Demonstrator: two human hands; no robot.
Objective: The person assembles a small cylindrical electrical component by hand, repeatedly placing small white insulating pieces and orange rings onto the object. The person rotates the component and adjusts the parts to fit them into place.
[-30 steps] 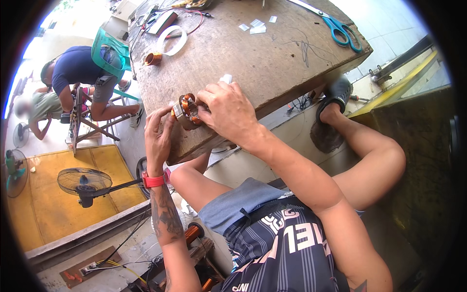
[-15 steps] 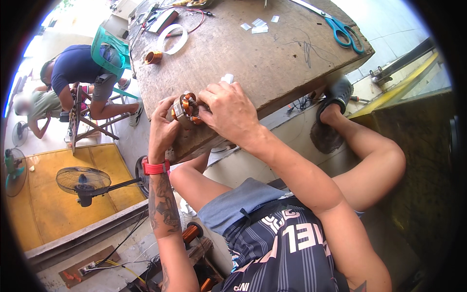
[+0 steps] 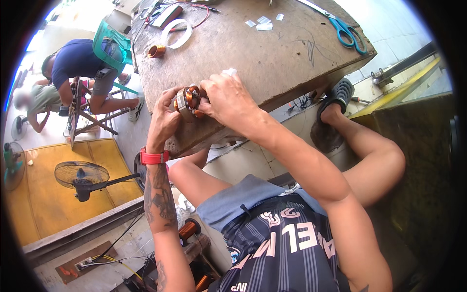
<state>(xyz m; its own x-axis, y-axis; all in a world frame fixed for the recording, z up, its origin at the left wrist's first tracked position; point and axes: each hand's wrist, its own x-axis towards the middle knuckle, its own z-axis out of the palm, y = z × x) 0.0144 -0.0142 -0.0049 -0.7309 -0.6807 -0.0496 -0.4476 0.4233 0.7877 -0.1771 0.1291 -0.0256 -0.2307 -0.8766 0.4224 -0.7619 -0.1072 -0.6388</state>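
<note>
Now the left hand (image 3: 164, 119), with a red band (image 3: 154, 157) on its wrist, is wrapped around a small motor stator (image 3: 187, 100) with copper wire coils. It sits at the near edge of the wooden desk (image 3: 272, 63). Just beside it, the right hand (image 3: 227, 100) pinches the stator's other side. Far right on the desk lie blue scissors (image 3: 346, 31).

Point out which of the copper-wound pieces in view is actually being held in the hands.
The motor stator at the table's near edge, gripped by left hand and right hand. The small copper coil lies untouched farther up the table; another spool sits below.
</note>
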